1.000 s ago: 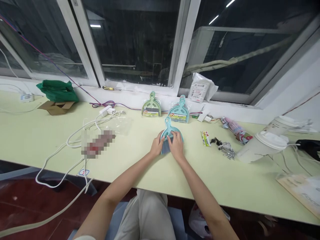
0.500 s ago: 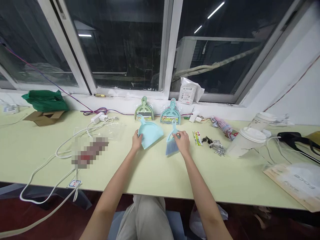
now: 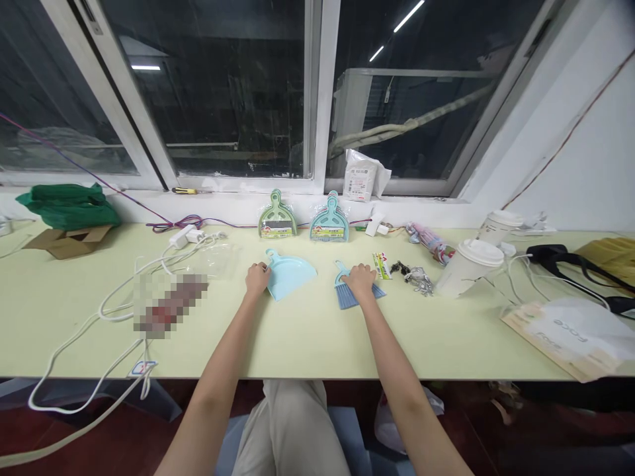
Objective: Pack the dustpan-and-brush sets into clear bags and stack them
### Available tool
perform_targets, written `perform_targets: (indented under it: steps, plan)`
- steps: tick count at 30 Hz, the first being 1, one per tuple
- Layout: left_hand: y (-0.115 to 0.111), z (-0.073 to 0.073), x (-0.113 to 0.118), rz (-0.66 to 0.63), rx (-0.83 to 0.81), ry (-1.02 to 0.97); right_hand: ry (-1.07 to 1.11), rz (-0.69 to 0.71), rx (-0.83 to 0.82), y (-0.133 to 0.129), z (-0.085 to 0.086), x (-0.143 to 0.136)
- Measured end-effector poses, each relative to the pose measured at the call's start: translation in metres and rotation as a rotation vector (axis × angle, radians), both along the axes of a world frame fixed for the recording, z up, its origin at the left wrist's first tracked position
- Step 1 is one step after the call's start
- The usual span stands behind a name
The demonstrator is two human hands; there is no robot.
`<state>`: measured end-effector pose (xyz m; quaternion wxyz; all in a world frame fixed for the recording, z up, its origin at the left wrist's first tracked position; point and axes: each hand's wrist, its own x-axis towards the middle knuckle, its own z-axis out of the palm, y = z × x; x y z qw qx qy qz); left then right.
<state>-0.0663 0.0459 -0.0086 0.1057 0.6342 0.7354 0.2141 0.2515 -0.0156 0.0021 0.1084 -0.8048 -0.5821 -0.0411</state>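
A light-blue dustpan (image 3: 292, 274) lies on the table with its handle pointing away from me. My left hand (image 3: 257, 278) is closed on its left edge, fingers curled at the rim. To the right, a small hand brush (image 3: 346, 297) with grey-blue bristles lies flat, its light-blue handle pointing away. My right hand (image 3: 361, 280) covers the middle of the brush with bent fingers, and the thumb is on its left side. Part of the brush is hidden under that hand. A gap of bare tabletop separates dustpan and brush.
Packaged green (image 3: 276, 217) and blue dustpan sets (image 3: 330, 219) lean against the back wall. On the right are a printed card (image 3: 381, 266), keys (image 3: 419, 280), a lidded paper cup (image 3: 470, 268) and a tissue pack (image 3: 570, 334). White cables (image 3: 106, 311) run along the left.
The dustpan has gone from tilted up to lying lower on the table. The brush has been lowered flat, and my right hand has moved from a pinch to covering it. The view has shifted slightly.
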Motion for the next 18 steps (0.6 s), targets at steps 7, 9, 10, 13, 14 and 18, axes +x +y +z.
perform_targets:
  steps: [7, 9, 10, 13, 14, 18]
  plan:
    - [0.008, 0.020, 0.033, -0.209, -0.093, 0.198, 0.066, 0.200, 0.073, 0.031, 0.017, -0.043]
    - [0.003, 0.020, 0.051, -0.295, -0.090, 0.197, 0.076, 0.274, 0.038, 0.039, 0.018, -0.058]
    - [-0.001, 0.019, 0.060, -0.342, -0.092, 0.191, 0.077, 0.303, 0.012, 0.043, 0.018, -0.064]
    - [-0.013, 0.015, 0.077, -0.550, -0.046, 0.194, 0.083, 0.355, -0.016, 0.047, 0.012, -0.073]
    - [-0.016, 0.014, 0.079, -0.625, 0.000, 0.213, 0.083, 0.367, 0.000, 0.048, 0.010, -0.072]
    - [-0.022, 0.015, 0.074, -0.695, 0.298, 0.371, 0.064, 0.418, 0.067, 0.046, 0.006, -0.064]
